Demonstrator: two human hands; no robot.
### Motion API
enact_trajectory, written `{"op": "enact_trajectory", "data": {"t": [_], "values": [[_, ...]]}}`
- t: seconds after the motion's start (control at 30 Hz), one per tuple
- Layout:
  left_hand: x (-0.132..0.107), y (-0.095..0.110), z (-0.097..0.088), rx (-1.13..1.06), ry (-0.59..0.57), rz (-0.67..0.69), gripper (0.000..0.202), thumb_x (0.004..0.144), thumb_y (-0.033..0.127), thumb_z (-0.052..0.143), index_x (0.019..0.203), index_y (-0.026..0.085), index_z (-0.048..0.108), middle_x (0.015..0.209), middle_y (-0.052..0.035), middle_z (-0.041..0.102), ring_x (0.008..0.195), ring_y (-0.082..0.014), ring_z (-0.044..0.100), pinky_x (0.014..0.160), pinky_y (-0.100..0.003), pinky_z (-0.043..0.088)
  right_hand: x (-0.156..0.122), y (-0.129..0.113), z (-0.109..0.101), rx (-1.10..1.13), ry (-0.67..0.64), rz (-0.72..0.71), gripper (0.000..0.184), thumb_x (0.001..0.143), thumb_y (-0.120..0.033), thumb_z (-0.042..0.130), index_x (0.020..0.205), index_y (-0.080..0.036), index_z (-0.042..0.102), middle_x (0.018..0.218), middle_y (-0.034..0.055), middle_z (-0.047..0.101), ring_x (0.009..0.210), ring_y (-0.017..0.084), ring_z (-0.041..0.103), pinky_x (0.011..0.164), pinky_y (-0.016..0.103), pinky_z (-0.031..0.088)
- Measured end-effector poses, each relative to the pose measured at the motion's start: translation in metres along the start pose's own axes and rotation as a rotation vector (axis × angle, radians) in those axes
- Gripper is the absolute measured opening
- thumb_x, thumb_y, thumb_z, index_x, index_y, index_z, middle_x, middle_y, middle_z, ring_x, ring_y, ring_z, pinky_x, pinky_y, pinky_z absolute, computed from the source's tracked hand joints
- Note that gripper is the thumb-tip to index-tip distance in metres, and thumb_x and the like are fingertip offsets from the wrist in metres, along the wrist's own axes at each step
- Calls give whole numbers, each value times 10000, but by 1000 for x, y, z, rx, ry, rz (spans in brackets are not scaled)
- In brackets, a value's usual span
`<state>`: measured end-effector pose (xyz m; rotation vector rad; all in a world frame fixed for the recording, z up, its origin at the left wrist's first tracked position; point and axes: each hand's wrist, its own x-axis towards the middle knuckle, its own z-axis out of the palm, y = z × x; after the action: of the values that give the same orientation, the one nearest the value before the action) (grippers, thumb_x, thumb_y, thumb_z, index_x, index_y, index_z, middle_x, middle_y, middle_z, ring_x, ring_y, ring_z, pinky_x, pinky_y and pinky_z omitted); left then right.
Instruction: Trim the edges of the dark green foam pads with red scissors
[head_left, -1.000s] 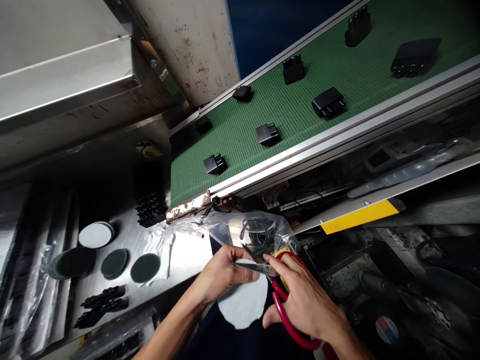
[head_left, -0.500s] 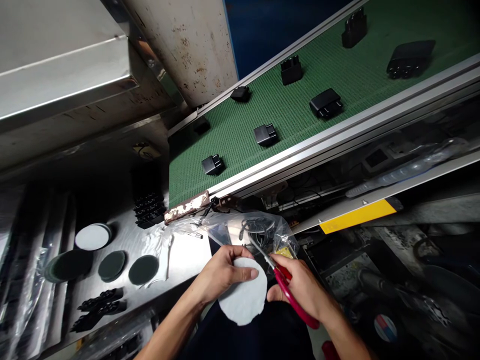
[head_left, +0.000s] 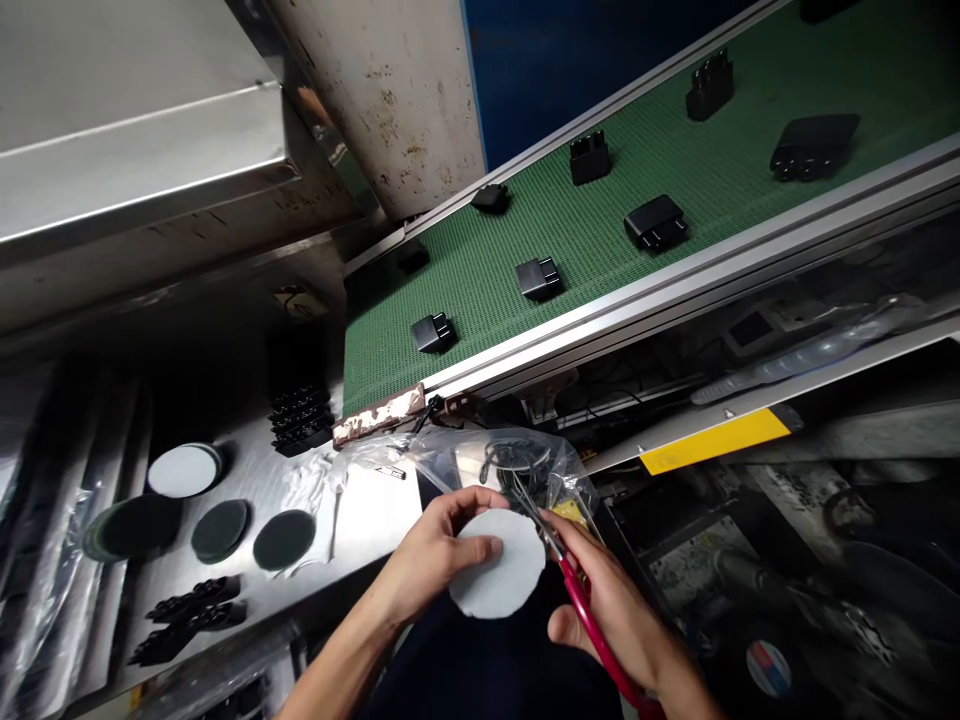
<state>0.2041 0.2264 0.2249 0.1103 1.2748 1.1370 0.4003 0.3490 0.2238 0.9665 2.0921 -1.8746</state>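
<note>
My left hand (head_left: 442,550) pinches a round white pad (head_left: 506,580) by its left side, thumb on top. Its edge looks slightly uneven. In my right hand (head_left: 611,605) are red-handled scissors (head_left: 589,620), their blades pointing up and left beside the pad's right edge. I cannot tell whether the blades touch the pad. Behind both hands lies a clear plastic bag (head_left: 442,450) with dark cord-like pieces inside.
Black plug adapters (head_left: 538,279) rest on a green conveyor belt (head_left: 480,300). On the metal table (head_left: 259,455) at left are dark round pads (head_left: 283,540), a white disc (head_left: 184,470), black parts (head_left: 300,415) and a white cloth (head_left: 319,490). A yellow strip (head_left: 716,440) marks the lower rail at right.
The white pad has turned in my left hand and shifted slightly up and right. The scissors have moved a little right and down, with the blades still close to the pad's edge.
</note>
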Motion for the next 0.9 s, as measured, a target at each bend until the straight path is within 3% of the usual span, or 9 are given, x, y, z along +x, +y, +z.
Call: {"op": "enact_trajectory", "data": {"t": [0.1, 0.27, 0.4, 0.63, 0.9], "values": [[-1, -2, 1, -30, 40, -42, 341, 713, 288, 770, 976, 145, 606, 910, -69, 659, 735, -181, 634, 653, -261, 503, -5, -6, -5, -124, -32, -26, 890, 699, -349, 764, 1446, -361, 280, 1403, 31, 438, 1310, 246, 397, 1103, 397, 345], [-1, -4, 3, -189, 69, -61, 410, 676, 324, 805, 986, 135, 613, 877, -92, 688, 697, -217, 661, 630, -299, 524, -7, -9, -10, -296, -16, 23, 1049, 607, -478, 825, 1458, -398, 218, 1388, 4, 426, 1333, 235, 364, 1115, 359, 323], [-3, -4, 5, -189, 92, -32, 412, 678, 320, 807, 997, 130, 628, 903, -101, 698, 732, -225, 670, 662, -300, 533, -7, -12, -8, -345, 0, 34, 1048, 608, -493, 821, 1458, -405, 213, 1358, 5, 442, 1316, 233, 378, 1106, 351, 331], [-7, -5, 9, -108, 108, 47, 355, 722, 321, 777, 995, 171, 606, 908, -64, 693, 693, -173, 644, 631, -254, 511, -6, -18, -3, -403, 0, 22, 1087, 593, -545, 809, 1467, -410, 176, 1353, 15, 435, 1322, 258, 361, 1112, 394, 327], [-6, -5, 18, -87, 164, 50, 371, 613, 292, 854, 899, 153, 664, 751, -27, 702, 630, -149, 604, 591, -224, 495, -5, -21, 0, -420, 37, 5, 1100, 551, -553, 827, 1460, -402, 225, 1284, 32, 462, 1276, 285, 396, 1082, 413, 364]]}}
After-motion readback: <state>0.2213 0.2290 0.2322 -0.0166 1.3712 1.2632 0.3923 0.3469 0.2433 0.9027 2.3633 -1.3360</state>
